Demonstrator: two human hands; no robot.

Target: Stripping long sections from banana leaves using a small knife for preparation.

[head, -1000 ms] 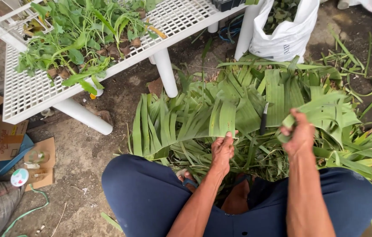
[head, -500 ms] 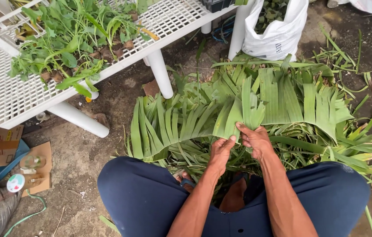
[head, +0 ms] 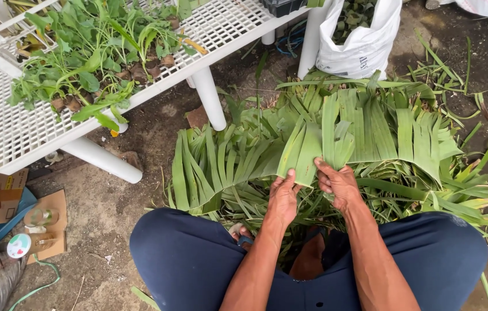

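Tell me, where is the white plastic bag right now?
In the head view, the white plastic bag stands on the ground at the top, right of centre, beside a white table leg and just behind the green leaves.

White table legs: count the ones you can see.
3: one long leg at left, one in the middle, one beside the white bag. Others may be hidden.

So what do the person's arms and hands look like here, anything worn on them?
Both forearms are bare: no sleeves show within the frame. The left hand and the right hand wear no gloves, and no rings, watch or wristbands are visible. Lower down, the person wears dark navy trousers with a small button at the front.
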